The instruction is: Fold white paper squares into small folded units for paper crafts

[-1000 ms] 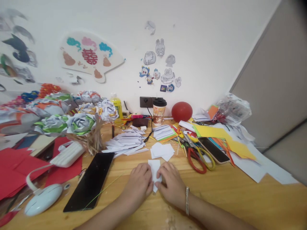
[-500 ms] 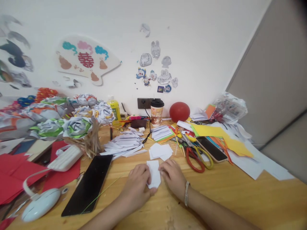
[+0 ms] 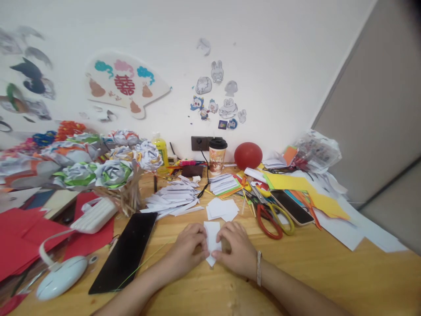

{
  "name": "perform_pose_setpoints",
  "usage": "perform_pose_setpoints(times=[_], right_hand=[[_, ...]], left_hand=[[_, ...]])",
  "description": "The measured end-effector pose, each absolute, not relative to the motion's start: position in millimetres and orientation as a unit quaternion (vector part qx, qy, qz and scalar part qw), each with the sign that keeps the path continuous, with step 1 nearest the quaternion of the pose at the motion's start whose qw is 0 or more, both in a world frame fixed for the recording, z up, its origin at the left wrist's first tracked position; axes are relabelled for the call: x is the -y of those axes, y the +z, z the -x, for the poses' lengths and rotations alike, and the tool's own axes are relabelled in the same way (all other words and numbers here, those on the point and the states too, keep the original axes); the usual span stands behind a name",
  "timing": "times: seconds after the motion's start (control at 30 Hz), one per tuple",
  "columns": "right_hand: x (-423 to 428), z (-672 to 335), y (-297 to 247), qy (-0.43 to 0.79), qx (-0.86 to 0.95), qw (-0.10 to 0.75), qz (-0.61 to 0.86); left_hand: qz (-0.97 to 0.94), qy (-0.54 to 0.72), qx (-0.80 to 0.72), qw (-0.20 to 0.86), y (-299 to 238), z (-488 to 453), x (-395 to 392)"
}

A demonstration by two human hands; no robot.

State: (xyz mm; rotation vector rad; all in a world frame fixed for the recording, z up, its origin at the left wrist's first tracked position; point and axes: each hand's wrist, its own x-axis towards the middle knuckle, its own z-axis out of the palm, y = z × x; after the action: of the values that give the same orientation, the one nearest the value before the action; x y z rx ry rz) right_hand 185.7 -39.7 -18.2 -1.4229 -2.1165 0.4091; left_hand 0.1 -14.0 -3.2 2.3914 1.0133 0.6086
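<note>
A small folded piece of white paper (image 3: 213,235) lies on the wooden table between my hands, its lower end narrowed to a point. My left hand (image 3: 190,245) grips the left edge, fingers curled and thumb near the lower part. On the opposite edge, my right hand (image 3: 237,250) pinches the paper with its thumb low and fingers higher up; a bracelet (image 3: 258,268) circles that wrist. Just beyond the fingertips lies a small stack of white paper pieces (image 3: 222,209). Farther back is a heap of folded white paper strips (image 3: 174,197).
Left of my hands lie a black tablet (image 3: 126,252) and a white lamp-like device (image 3: 62,276). Paper flowers (image 3: 115,173) stand behind them. A lidded cup (image 3: 217,158) and red balloon (image 3: 248,156) sit at the back. Scissors (image 3: 269,224) and a phone (image 3: 292,207) lie to the right.
The paper's lower end has become pointed. My right thumb has come down onto its lower right part, and my left thumb has shifted up slightly. The view has shifted a little.
</note>
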Motion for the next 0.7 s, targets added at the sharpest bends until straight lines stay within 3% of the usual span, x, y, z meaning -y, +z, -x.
perform_pose_setpoints(times=[0.5,0.7], right_hand=[[41.1,-178.4,-24.6,0.13,0.771,0.277,0.559],[31.0,-194.7,-9.9,0.168,0.805,0.312,0.476]], left_hand=[[-0.856,0.248,-0.432,0.138,-1.3,0.8,14.0],[-0.903,0.147,-0.392,0.099,-1.9,1.0,18.1]])
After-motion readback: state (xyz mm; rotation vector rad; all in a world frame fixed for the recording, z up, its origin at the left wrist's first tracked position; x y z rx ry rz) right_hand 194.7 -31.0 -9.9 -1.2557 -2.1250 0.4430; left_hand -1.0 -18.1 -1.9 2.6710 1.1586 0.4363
